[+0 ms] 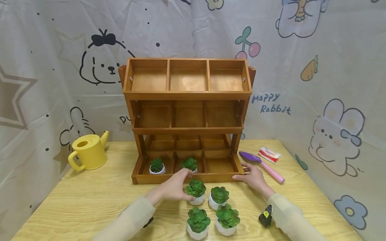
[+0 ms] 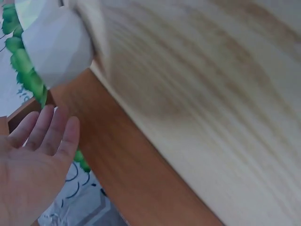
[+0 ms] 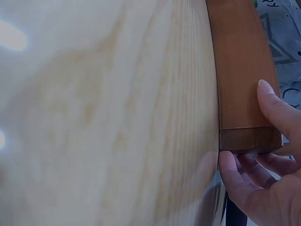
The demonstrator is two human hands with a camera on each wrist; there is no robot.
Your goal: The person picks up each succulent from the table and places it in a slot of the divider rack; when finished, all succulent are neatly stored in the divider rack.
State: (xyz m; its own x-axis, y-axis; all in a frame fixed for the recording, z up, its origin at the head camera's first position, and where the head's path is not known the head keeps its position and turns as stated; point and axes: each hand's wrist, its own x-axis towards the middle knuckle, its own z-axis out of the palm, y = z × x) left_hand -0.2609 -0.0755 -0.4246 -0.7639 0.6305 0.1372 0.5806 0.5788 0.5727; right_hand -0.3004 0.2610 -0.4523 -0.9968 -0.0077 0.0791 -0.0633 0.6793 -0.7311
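A tiered wooden shelf [image 1: 187, 96], divided into compartments, stands on a pale wood-grain bench [image 1: 90, 194]. Judging by where the plants lie, the work looks about a third done: two are inside the shelf, and four outside it seem left to place.

In the shelf's lowest front row, the left compartment holds a spiky green plant [image 1: 157, 167] in a white pot, and the middle one a leafy green plant [image 1: 189, 163]. The right compartment shows nothing inside. No plants appear in the shelf's two upper tiers, nor in what is visible of the row behind the lowest.

In front of the shelf are four succulents in white pots: a nearer pair, the left succulent [image 1: 196, 189] and the right succulent [image 1: 218, 197], and two others [image 1: 198, 222] farther from it.

The left hand [image 1: 173, 187], in front of the shelf, spreads beside the left succulent, fingers extended; whether it touches is unclear. The right hand [image 1: 254, 176] grips the shelf's lower right front corner, thumb on the front board, fingers curled around the end.

Left of the shelf stands a yellow watering can [image 1: 91, 154]; to its right lie a trowel [image 1: 264, 165] and a red-and-white packet [image 1: 269, 155].
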